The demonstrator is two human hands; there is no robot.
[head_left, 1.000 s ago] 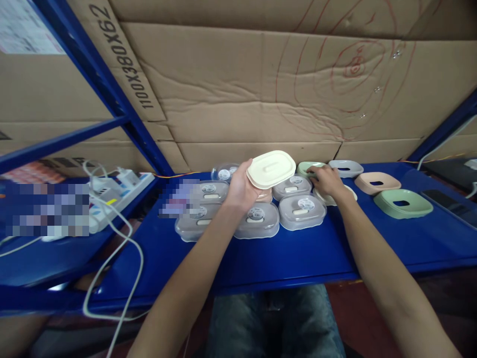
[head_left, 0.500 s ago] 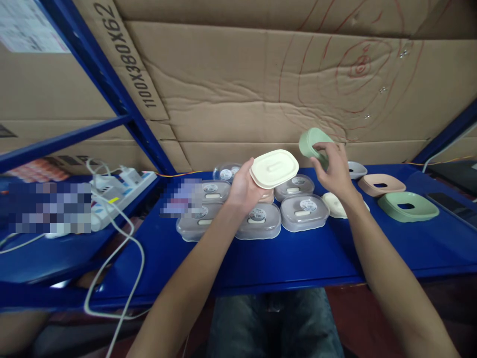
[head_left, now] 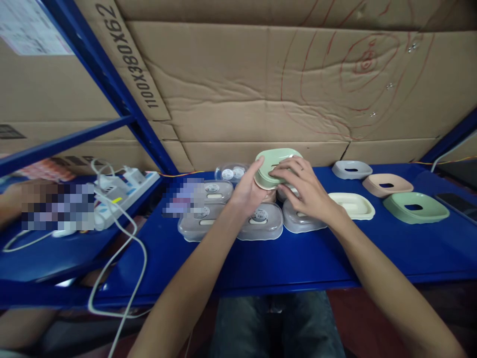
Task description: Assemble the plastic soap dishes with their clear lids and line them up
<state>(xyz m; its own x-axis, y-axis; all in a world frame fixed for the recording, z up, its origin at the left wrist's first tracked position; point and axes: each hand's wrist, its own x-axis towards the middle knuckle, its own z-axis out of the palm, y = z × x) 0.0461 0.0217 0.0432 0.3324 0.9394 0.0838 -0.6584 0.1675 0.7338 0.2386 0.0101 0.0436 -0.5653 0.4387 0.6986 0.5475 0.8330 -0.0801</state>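
Observation:
Above the table, my left hand point(head_left: 250, 191) grips a rounded-oval piece from its left side. On top is a pale green oval cover point(head_left: 266, 171) with a slot in its upper face. Along its lower edge shows a thin cream rim point(head_left: 269, 188); the rest of the cream plate lies hidden under the cover. My right hand point(head_left: 303, 186) rests on the cover's right side, its fingers curled over the top near the slot. Right below the hands stand several grey translucent lidded boxes point(head_left: 260, 223) with round stickers.
On the blue table point(head_left: 298, 263), to the right, lie a cream oval tray point(head_left: 367, 204) and grey point(head_left: 350, 170), peach point(head_left: 389, 184) and green point(head_left: 417, 209) slotted covers. Cardboard point(head_left: 231, 74) backs the table. At left are a power strip point(head_left: 149, 179), cables and another person's hand point(head_left: 22, 199).
My right hand has brought the green cover left and down onto the cream plate in my left hand. Another person's hand has come into view at the left.

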